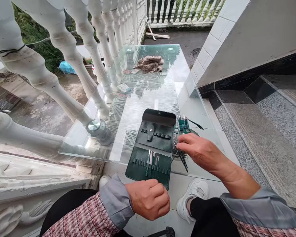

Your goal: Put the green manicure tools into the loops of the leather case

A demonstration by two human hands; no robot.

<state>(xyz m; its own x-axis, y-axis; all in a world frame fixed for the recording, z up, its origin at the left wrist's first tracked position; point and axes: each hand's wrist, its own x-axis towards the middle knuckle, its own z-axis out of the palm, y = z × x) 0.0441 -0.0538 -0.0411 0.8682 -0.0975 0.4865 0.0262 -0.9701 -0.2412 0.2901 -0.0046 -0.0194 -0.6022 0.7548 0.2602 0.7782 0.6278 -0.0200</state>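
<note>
Green case [160, 144] open on the glass table [162, 95], some loops [138, 162] filled
I seem mid-sorting: right hand [197, 151] bunched over loose tools [183, 160] beside it, left hand [150, 199] curled at its near edge (I can't tell if either grips anything); next calls for a fine pinch

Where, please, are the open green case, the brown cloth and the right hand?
Open green case [154, 147], head view: middle fold.
Brown cloth [150, 64], head view: crumpled middle.
Right hand [201, 150], head view: back of the hand.

The case [160, 144] is dark green, the cloth [150, 64] brown, the sleeve [86, 215] checked pink and white.
</note>
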